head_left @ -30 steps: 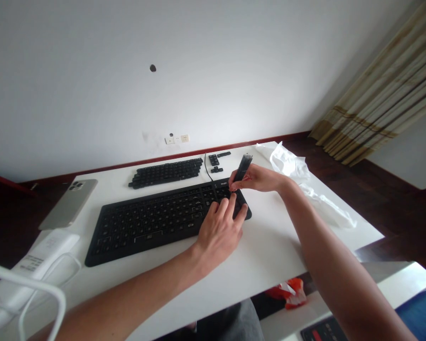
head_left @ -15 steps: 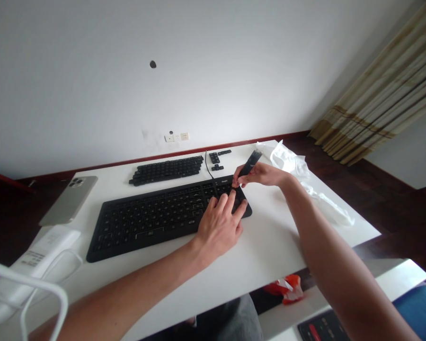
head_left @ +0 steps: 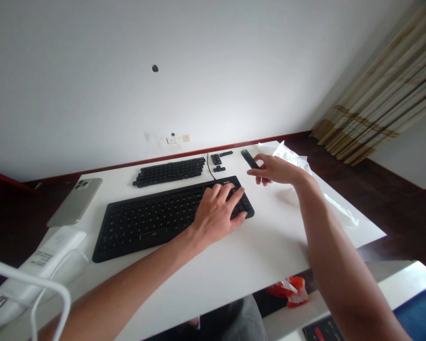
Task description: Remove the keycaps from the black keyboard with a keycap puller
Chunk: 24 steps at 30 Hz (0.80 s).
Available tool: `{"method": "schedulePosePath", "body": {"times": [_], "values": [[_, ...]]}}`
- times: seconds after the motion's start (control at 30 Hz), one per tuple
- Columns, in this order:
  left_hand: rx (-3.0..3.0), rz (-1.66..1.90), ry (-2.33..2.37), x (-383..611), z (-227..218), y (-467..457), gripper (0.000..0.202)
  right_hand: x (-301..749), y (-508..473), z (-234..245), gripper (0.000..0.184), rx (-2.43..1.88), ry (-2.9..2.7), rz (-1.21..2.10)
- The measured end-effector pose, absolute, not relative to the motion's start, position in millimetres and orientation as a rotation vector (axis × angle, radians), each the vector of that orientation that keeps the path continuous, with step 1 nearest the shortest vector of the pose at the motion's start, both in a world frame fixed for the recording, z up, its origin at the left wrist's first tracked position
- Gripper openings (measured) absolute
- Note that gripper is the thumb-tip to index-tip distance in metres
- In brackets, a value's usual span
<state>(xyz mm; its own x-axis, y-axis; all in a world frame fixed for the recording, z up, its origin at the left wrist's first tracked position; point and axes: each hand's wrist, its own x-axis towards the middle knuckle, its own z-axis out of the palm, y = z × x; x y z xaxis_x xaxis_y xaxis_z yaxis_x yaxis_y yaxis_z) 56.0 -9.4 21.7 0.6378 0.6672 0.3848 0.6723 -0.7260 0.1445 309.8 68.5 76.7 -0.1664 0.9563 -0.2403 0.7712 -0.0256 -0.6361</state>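
A white table (head_left: 270, 246) is standing against a pale wall, and a black keyboard (head_left: 156, 218) is lying across its middle, serving as the landmark here. The person's left hand (head_left: 218, 210) is resting palm down on the right end of the keyboard, its fingers spread apart and lying flat on the keys, gripping nothing. The right hand (head_left: 279, 170) is hovering just beyond the keyboard's right far corner, its fingers loosely curled and parted; it is meeting the near end of a slim black tool (head_left: 250, 158), which is lying flat on the table past that corner, angled away from the keyboard. Whether the fingertips are pinching the tool or only touching it cannot be told. Behind the keyboard, a row of loose black keycaps (head_left: 170, 171) is sitting in a long cluster, with a few more keycaps (head_left: 218, 160) lying just to the right of the keyboard's cable. Left of the keyboard, a phone (head_left: 76, 201) is lying face down, and nearer the person on that side a white device (head_left: 39, 265) is sitting at the table's edge. Right of the keyboard, beyond the right hand, crumpled white plastic wrap (head_left: 294, 158) is trailing along the table.
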Motion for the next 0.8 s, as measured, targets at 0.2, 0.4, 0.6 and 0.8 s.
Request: {"method": "schedulePosePath", "body": {"times": [0.2, 0.4, 0.6, 0.8], "values": [[-2.738, -0.886, -1.501, 32.4, 11.5, 36.5, 0.038, 318.1, 62.9, 83.5, 0.045, -2.203, -2.129, 1.061], [-2.723, -0.800, -1.456, 28.8, 0.3, 41.7, 0.040, 285.2, 56.6, 86.0, 0.026, -1.689, -2.239, 0.516], [-2.700, -0.783, -1.449, 30.2, -0.4, 39.6, 0.046, 241.5, 50.0, 67.8, 0.016, -1.281, -2.484, 0.704], [-2.706, -0.764, -1.452, 29.9, -2.0, 41.2, 0.049, 242.3, 59.5, 53.7, 0.014, -1.257, -2.364, 0.667]]}}
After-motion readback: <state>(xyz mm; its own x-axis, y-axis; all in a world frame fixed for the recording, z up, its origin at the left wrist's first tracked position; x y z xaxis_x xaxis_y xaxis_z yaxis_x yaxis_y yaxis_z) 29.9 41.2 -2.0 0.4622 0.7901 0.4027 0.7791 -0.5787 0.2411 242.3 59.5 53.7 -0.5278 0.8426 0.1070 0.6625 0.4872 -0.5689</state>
